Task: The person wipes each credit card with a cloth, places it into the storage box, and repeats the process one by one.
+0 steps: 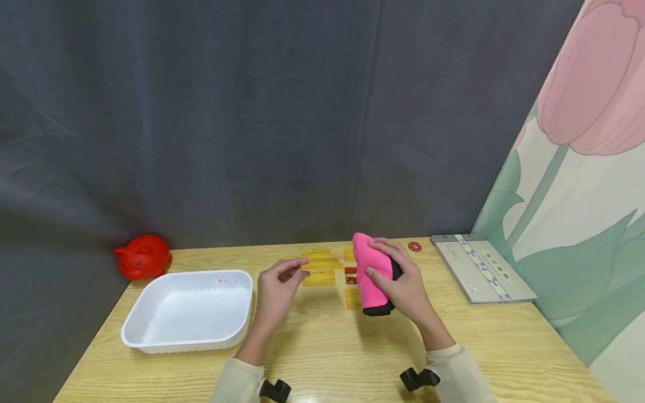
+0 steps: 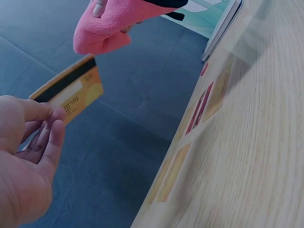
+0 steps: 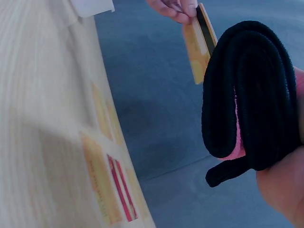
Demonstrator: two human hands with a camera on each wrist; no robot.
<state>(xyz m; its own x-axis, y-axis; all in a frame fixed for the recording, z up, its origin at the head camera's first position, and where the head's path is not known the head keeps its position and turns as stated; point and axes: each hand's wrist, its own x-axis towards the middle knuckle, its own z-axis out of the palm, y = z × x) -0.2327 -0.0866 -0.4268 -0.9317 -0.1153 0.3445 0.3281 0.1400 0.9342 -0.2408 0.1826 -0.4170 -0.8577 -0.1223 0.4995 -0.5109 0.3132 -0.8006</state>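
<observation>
My left hand [image 1: 276, 291] pinches a yellow bank card [image 2: 71, 90] between thumb and fingers, above the table. Its dark magnetic stripe faces the left wrist camera. To the right, my right hand [image 1: 400, 280] grips a folded pink cloth [image 1: 370, 271] with black edging, also raised over the table. The right wrist view shows the cloth's black folded end [image 3: 251, 95], with the card beyond it. The card and the cloth look apart in the head view. Several yellow cards [image 1: 318, 279] and two red strips [image 1: 351, 280] lie flat on the tabletop behind the hands.
A white plastic tray [image 1: 186, 344] stands on the left of the wooden table [image 1: 322, 358], with a red piggy bank [image 1: 143, 258] behind it. A red round chip [image 1: 415, 246] and a grey-beige booklet [image 1: 478, 268] lie at the right. A dark curtain [image 1: 252, 123] hangs behind.
</observation>
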